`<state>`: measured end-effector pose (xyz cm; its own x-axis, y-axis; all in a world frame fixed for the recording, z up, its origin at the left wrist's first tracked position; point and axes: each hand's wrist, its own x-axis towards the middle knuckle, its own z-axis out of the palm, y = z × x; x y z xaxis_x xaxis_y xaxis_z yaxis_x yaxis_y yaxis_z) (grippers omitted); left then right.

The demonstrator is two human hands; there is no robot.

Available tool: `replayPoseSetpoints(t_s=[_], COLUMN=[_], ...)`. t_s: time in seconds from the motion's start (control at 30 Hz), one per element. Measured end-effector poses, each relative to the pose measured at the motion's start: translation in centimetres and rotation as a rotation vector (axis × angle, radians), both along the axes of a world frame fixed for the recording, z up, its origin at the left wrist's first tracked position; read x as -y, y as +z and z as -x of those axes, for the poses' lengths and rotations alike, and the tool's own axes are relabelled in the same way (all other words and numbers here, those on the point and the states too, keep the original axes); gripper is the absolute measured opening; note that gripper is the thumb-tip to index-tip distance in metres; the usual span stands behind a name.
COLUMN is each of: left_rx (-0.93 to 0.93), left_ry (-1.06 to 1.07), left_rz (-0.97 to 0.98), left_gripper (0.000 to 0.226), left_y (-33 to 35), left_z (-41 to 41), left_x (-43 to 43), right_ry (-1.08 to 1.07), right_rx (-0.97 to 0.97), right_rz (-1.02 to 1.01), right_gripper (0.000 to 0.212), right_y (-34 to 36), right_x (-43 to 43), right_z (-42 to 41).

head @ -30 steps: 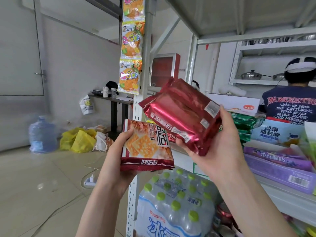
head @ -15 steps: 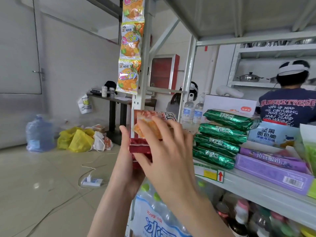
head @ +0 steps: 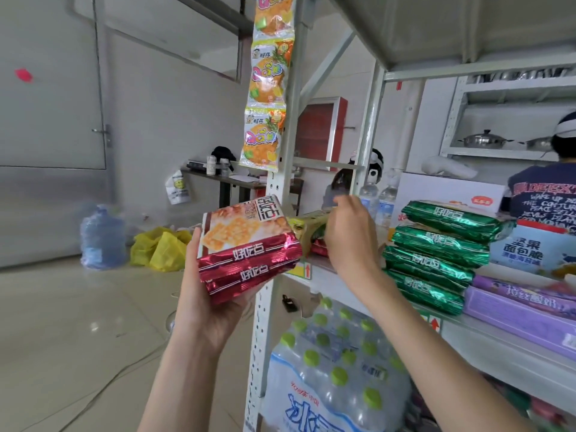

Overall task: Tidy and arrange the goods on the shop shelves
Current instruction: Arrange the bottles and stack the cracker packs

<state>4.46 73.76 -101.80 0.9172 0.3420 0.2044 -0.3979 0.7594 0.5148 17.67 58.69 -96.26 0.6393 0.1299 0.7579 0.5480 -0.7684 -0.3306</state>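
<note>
The left hand (head: 199,304) holds a stack of red packs (head: 249,260) from below, its grip closed round them, near and just left of the post (head: 282,169); the stack tilts, and its top pack shows crackers. The right hand (head: 350,241) reaches onto the shelf (head: 486,341), its back toward the camera, at a yellow-green pack (head: 307,224) lying over another red pack (head: 318,248) at the shelf's left end; its fingers are hidden and blurred, so I cannot tell its grip. Just right of that hand four green packs (head: 436,257) lie stacked; right of them lies a purple box (head: 517,313); below the shelf stand wrapped bottles (head: 336,375); a snack strip (head: 268,88) hangs by the post.
</note>
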Motion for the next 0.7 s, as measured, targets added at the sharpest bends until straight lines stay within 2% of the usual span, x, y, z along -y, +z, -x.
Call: replayPoseSetpoints(t_s=[0.1,0.17,0.27,0.4,0.5,0.6,0.67,0.7], left_rx=[-0.010,-0.023,-0.041,-0.052,-0.051,-0.071,-0.080,-0.080], left_ry=[0.033,0.032,0.005,-0.019,-0.017,0.005,0.016,0.018], left_rz=[-0.018,-0.043,-0.054,-0.041,-0.035,-0.048,-0.063,-0.069], left_gripper=[0.060,0.060,0.060,0.058,0.059,0.059,0.059,0.059], left_y=[-0.1,-0.1,-0.4,-0.7,-0.9,-1.0,-1.0,-1.0], left_z=[0.5,0.5,0.4,0.2,0.2,0.3,0.3,0.3], left_x=[-1.0,-1.2,-1.5,-1.6,-1.6,-1.5,-1.5,-1.5], right_ry=[-0.160,-0.266,-0.411,-0.396,-0.423,-0.352,-0.258,-0.190], right_rx=[-0.240,-0.310,-0.263,-0.203,-0.068,-0.001,0.045,0.092], right_rz=[0.289,0.447,0.551,0.602,0.713,0.652,0.458,0.291], right_gripper=[0.030,0.039,0.059,0.076,0.068,0.056,0.048,0.040], right_y=[-2.1,-3.5,-5.2,-5.8,-5.6,-4.8,-4.1,-3.8], right_x=[-0.4,-0.1,-0.2,-0.2,0.4,1.5,2.4,2.8], right_z=[-3.4,-4.2,-4.6,-2.1,1.3,3.1,3.5,3.6])
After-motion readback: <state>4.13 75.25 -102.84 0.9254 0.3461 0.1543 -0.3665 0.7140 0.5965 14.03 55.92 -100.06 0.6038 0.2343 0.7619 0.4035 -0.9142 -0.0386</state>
